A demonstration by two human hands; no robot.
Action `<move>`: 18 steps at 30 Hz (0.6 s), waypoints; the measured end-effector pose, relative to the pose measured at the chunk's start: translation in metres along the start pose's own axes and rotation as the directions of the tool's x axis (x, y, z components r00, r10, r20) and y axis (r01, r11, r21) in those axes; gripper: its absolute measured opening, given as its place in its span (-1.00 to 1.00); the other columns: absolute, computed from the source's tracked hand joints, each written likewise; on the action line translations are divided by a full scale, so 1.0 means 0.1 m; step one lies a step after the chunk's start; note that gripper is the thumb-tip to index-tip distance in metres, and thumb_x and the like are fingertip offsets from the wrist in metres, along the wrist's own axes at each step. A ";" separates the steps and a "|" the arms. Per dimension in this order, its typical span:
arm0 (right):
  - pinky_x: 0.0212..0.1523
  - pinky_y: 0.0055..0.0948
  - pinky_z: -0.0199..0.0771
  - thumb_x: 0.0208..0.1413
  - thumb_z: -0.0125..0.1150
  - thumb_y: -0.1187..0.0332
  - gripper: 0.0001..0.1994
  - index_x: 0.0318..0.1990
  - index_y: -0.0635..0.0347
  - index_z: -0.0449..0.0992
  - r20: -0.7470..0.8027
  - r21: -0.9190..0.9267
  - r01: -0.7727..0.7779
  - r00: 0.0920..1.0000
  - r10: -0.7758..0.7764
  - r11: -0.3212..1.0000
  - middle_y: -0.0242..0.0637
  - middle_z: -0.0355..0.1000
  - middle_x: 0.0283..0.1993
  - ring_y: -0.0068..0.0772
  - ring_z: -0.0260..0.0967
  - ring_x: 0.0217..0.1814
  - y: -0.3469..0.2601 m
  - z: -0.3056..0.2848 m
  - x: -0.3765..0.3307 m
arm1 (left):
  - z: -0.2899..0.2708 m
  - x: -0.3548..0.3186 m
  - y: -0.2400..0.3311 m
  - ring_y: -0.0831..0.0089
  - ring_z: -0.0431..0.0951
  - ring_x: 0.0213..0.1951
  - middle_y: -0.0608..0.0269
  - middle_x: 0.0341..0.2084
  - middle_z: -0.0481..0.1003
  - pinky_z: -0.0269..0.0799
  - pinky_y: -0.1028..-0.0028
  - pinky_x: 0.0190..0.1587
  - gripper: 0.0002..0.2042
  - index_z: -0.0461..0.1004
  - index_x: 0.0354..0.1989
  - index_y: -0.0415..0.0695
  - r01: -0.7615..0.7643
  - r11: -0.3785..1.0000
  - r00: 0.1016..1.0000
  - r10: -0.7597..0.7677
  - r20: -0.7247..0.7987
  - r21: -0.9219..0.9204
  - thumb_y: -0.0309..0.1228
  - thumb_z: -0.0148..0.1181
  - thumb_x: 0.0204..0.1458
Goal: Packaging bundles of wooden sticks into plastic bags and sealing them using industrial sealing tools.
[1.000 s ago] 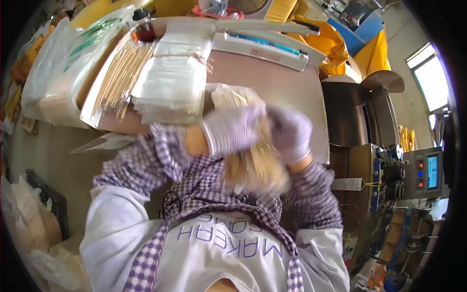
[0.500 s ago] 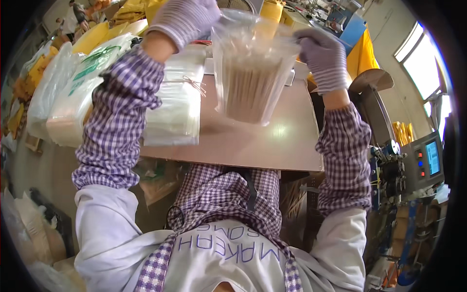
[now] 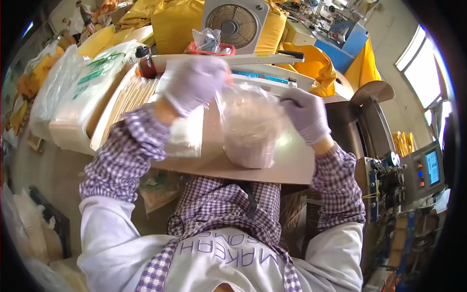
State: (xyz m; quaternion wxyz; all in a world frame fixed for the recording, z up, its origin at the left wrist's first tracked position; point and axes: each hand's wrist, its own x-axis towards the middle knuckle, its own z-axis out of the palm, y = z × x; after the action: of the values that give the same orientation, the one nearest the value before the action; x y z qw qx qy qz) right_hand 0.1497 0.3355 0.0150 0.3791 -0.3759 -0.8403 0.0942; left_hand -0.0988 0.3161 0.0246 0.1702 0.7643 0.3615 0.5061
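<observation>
A clear plastic bag [image 3: 250,131] packed with thin brownish sticks or strips hangs between my hands, its bottom at or just above the brown tabletop [image 3: 294,165]. My left hand [image 3: 197,82], in a striped light-purple glove, is closed at the bag's upper left edge and smeared by motion. On the other side, my right hand [image 3: 306,114], gloved alike, pinches the bag's upper right edge. Glare and wrinkled film blur the contents. Beside my left forearm lies a stack of flat clear bags [image 3: 187,134], partly covered by the arm.
Behind the bag lies a long pale bar device [image 3: 262,59] with a black handle. A fan [image 3: 231,29], a red basket [image 3: 228,48] and a dark bottle [image 3: 146,62] stand farther back. A box of thin sticks [image 3: 119,104] is at left, a control panel [image 3: 423,165] at right.
Both hands have come down and nearer with the bag. Its bottom has dropped toward the table's front edge. The fan, basket and bar device behind now show more fully.
</observation>
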 end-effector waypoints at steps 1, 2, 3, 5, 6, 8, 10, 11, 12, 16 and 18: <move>-0.45 -0.66 0.27 -0.13 0.00 0.59 -0.88 -0.42 0.28 0.47 -0.121 0.009 -0.038 0.992 0.039 0.999 -0.45 0.34 -0.56 -0.67 0.22 -0.53 -0.06 -0.14 -0.03 | -0.19 -0.03 -0.05 0.69 0.31 -0.65 0.41 -0.71 0.38 0.24 0.66 -0.60 -0.82 0.49 -0.49 -0.19 0.249 0.968 0.968 -0.249 0.034 0.008 -0.46 -0.06 0.01; -0.53 -0.68 0.23 -0.12 0.00 0.58 -0.89 -0.43 0.30 0.46 -0.194 0.139 0.049 0.981 -0.021 0.989 -0.45 0.32 -0.60 -0.69 0.18 -0.58 0.05 -0.19 0.05 | -0.17 0.02 -0.12 0.69 0.31 -0.65 0.41 -0.71 0.38 0.24 0.66 -0.60 -0.82 0.49 -0.49 -0.19 0.251 0.968 0.968 -0.251 0.029 0.008 -0.46 -0.06 0.01; -0.56 -0.69 0.22 -0.10 0.00 0.57 -0.90 -0.44 0.30 0.47 -0.167 0.149 -0.004 0.986 0.029 0.989 -0.46 0.32 -0.61 -0.72 0.17 -0.61 -0.01 -0.19 0.10 | -0.16 -0.01 -0.11 0.72 0.30 -0.65 0.42 -0.70 0.37 0.22 0.69 -0.60 -0.82 0.49 -0.50 -0.19 0.230 0.973 0.973 -0.231 -0.022 -0.036 -0.47 -0.07 0.01; -0.60 -0.71 0.20 -0.08 -0.01 0.56 -0.90 -0.44 0.30 0.47 -0.139 0.151 -0.061 0.987 0.083 0.987 -0.47 0.31 -0.62 -0.74 0.15 -0.64 0.04 -0.17 0.22 | -0.11 -0.02 -0.30 0.78 0.26 -0.64 0.47 -0.67 0.37 0.20 0.72 -0.61 -0.80 0.45 -0.21 -0.20 0.177 0.978 0.976 -0.189 -0.105 -0.114 -0.42 0.02 0.01; -0.61 -0.72 0.20 -0.07 0.00 0.55 -0.90 -0.44 0.29 0.47 -0.153 0.181 -0.100 0.980 0.129 0.978 -0.48 0.32 -0.62 -0.75 0.15 -0.65 0.25 -0.15 0.29 | 0.03 -0.04 -0.46 0.78 0.26 -0.64 0.47 -0.67 0.37 0.20 0.72 -0.61 -0.80 0.45 -0.21 -0.20 0.168 0.978 0.978 -0.180 -0.100 -0.124 -0.42 0.02 0.01; -0.63 -0.73 0.20 -0.05 0.00 0.54 -0.90 -0.44 0.28 0.48 -0.172 0.220 -0.118 0.972 0.157 0.968 -0.49 0.32 -0.61 -0.77 0.14 -0.66 0.49 -0.11 0.41 | 0.30 -0.13 -0.77 0.72 0.37 -0.43 0.41 -0.45 0.41 0.33 0.69 -0.42 -0.42 0.16 0.12 -0.19 0.155 0.791 0.949 -0.286 -0.134 -0.592 -0.34 0.23 -0.11; -0.63 -0.72 0.21 -0.04 0.02 0.53 -0.91 -0.44 0.26 0.48 -0.146 0.212 -0.141 0.974 0.174 0.967 -0.50 0.32 -0.61 -0.77 0.15 -0.65 0.59 -0.05 0.54 | 0.59 -0.46 -1.10 0.58 0.33 -0.10 0.28 -0.14 0.34 0.31 0.61 -0.12 -0.07 -0.13 0.24 -0.19 0.190 0.723 0.979 -0.194 0.069 -0.664 -0.28 0.38 -0.27; -0.64 -0.73 0.19 -0.04 0.01 0.54 -0.91 -0.44 0.26 0.48 -0.137 0.209 -0.138 0.976 0.168 0.968 -0.50 0.33 -0.60 -0.76 0.14 -0.66 0.63 0.01 0.62 | 0.74 -0.43 -1.05 0.54 0.30 -0.05 0.26 -0.11 0.34 0.26 0.58 -0.04 -0.08 -0.10 0.22 -0.19 0.168 0.698 0.985 -0.151 0.087 -0.696 -0.29 0.40 -0.29; -0.64 -0.73 0.19 -0.04 0.01 0.54 -0.91 -0.44 0.26 0.48 -0.135 0.197 -0.135 0.977 0.163 0.971 -0.50 0.33 -0.60 -0.76 0.14 -0.66 0.70 0.04 0.68 | 0.92 -0.35 -1.02 0.50 0.27 0.01 0.24 -0.08 0.33 0.20 0.55 0.04 -0.09 -0.06 0.21 -0.20 0.146 0.662 0.989 -0.103 0.104 -0.735 -0.31 0.42 -0.32; -0.66 -0.72 0.17 -0.05 -0.02 0.54 -0.89 -0.45 0.27 0.48 -0.081 0.252 -0.118 0.986 0.143 0.960 -0.48 0.33 -0.60 -0.74 0.14 -0.69 1.07 0.26 0.92 | 1.20 -0.28 -1.48 0.47 0.30 -0.03 0.29 -0.10 0.35 0.20 0.49 0.03 -0.32 0.22 0.06 -0.18 0.525 0.440 0.838 -0.415 0.354 -0.729 -0.31 0.38 -0.31; -0.68 -0.70 0.15 -0.05 -0.05 0.51 -0.86 -0.45 0.27 0.48 -0.022 0.490 -0.297 0.936 0.352 0.820 -0.45 0.33 -0.61 -0.72 0.15 -0.71 1.34 0.29 1.01 | 1.29 -0.24 -1.60 0.49 0.37 -0.12 0.31 -0.21 0.42 0.27 0.49 -0.04 -0.46 0.34 -0.04 -0.19 0.597 0.330 0.784 -0.434 0.444 -0.731 -0.32 0.33 -0.26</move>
State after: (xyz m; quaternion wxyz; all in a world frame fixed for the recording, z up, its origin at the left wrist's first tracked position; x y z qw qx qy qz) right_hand 0.1609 0.5039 -0.0073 0.4849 -0.4125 -0.6916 0.3412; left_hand -0.0500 0.4213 -0.1470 0.6991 0.4655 0.2769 0.4668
